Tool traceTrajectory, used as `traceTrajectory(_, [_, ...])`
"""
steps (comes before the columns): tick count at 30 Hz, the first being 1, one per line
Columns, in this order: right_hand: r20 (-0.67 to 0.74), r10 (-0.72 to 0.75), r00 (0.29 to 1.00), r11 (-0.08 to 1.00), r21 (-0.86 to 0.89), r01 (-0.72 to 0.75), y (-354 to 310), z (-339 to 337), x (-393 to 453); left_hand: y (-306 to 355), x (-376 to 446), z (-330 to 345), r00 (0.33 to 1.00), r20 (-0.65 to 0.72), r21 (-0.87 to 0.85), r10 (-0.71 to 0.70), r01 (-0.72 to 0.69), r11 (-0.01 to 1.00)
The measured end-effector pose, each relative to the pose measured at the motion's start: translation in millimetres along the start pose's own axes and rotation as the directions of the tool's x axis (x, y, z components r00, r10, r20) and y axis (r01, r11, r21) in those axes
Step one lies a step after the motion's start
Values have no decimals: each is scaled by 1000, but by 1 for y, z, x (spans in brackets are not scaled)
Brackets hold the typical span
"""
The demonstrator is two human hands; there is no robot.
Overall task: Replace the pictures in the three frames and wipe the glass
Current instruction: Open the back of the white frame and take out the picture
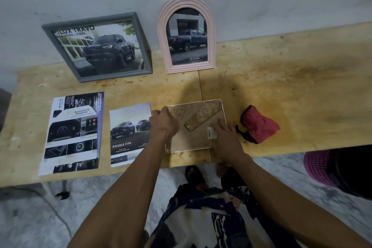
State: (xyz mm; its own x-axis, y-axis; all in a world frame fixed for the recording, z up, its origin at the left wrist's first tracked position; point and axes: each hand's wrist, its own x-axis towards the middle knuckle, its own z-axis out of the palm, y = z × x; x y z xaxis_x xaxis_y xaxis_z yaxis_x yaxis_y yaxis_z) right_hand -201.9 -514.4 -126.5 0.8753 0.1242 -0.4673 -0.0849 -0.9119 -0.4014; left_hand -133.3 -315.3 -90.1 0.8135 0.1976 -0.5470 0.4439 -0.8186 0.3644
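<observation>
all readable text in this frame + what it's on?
"HILUX TRAVO": grey square frame's picture, first letter cut off.
"TOYOTA": pink arched frame's picture.
"DOUBLE CAB": loose truck print.
"ADVANCED": loose interior-photos sheet.
Smaller print on all four, and the white sticker on the face-down frame: unreadable.

A white frame (196,125) lay face down, its brown back and folded stand up, under both hands' fingers. Two truck prints (129,134) lay flat left of the fingers, a red cloth (258,125) crumpled right. Beyond the fingers, a grey frame (98,46) and pink arched frame (187,35) leaned upright.
</observation>
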Motion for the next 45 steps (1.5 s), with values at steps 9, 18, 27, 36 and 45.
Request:
traceTrajectory(9, [41,59,997,998,21,-59,-3,-5,5,6,24,-4,998,8,58,-60,59,997])
traceTrajectory(18, [33,15,999,996,-85,-12,-4,-7,7,7,40,-10,993,-19,-43,-118,117,992])
traceTrajectory(27, [41,29,999,991,-130,-23,-6,-9,4,4,40,-2,992,-97,-62,-80,75,995])
traceTrajectory(36, [54,63,997,997,-42,-61,-6,-7,1,14,36,1,983,-123,-39,-138,135,990])
traceTrajectory(45, [61,69,996,998,-6,-69,-5,-7,2,5,40,2,976,-162,-204,-146,111,973])
